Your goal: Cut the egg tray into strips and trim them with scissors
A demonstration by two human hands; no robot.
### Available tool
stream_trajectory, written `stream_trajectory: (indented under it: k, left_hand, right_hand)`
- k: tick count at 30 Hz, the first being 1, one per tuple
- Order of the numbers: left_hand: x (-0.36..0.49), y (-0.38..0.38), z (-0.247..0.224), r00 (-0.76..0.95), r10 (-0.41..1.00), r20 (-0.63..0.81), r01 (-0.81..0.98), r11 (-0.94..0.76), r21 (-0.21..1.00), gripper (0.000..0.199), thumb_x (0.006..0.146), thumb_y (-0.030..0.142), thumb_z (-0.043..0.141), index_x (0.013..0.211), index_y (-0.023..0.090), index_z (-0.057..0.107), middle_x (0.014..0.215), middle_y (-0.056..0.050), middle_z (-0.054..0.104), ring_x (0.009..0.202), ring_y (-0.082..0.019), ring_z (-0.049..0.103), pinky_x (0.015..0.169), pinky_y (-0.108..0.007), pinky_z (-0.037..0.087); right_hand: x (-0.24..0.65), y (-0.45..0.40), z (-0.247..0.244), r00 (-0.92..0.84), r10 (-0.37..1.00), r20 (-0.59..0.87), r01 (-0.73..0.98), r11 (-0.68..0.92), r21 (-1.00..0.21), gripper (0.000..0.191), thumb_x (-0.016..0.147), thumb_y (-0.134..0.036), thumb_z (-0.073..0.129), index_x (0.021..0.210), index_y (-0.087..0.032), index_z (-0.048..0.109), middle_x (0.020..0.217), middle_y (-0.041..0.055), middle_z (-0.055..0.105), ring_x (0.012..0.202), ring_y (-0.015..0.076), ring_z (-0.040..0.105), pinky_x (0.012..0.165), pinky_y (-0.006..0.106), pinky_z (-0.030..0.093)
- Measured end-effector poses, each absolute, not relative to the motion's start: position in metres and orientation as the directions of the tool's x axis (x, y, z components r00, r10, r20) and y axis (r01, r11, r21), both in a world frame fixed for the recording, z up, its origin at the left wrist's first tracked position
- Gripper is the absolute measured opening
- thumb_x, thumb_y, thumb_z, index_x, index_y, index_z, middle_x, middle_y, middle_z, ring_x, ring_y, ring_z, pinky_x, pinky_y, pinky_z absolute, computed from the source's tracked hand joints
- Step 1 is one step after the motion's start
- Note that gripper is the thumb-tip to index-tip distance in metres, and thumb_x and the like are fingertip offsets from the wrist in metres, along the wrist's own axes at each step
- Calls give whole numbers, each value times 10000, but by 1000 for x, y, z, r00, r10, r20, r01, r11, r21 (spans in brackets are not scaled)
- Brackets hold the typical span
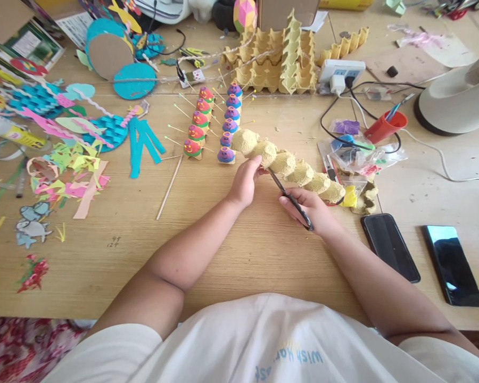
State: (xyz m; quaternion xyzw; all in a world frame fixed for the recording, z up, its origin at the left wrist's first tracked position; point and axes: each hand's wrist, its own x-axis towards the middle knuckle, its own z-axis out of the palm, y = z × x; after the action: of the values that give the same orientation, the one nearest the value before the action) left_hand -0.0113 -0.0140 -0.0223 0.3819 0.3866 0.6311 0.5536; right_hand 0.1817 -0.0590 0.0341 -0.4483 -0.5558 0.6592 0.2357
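Observation:
A yellowish strip of egg carton cups (286,164) slants across the space in front of me, its domed side up. My left hand (245,182) grips the strip near its left end, thumb on top and the other fingers underneath. In my right hand (309,207) is a pair of black-handled scissors (289,198), its blades reaching to the strip's lower edge by the second cup. How far the blades are apart is hidden by the strip. Beyond it stand two painted egg carton strips, a red and green one (198,125) and a purple and blue one (231,114).
Uncut egg cartons (259,58) lie at the back beside a white power strip (341,69). Right of my hands are two phones (390,247), a red cup (385,127) and bagged clay. Paper scraps (69,170) cover the left side, and a thin stick (170,187) lies nearer.

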Motion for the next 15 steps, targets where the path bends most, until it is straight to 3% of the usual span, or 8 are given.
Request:
stream_trajectory:
  k: [10,15]
  left_hand:
    - [-9,-15,-19,-115,993,35,-430,-82,899,428,942,615,598,1037,222,739,1032,-63,801,1200,-250,728,974,-339,581]
    - [-8,-15,-16,-108,994,-2,-411,-43,910,436,947,622,568,1037,228,733,1029,-65,797,1220,-254,721,988,-349,577]
  right_hand:
    - [180,-59,35,-472,812,-343,226,-264,-938,554,770,-674,845,986,-193,674,565,-92,469,432,68,368,398,238,258]
    - [181,-57,35,-475,822,-314,263,-208,-942,522,800,-680,813,937,-197,668,592,-78,479,463,74,388,422,245,272]
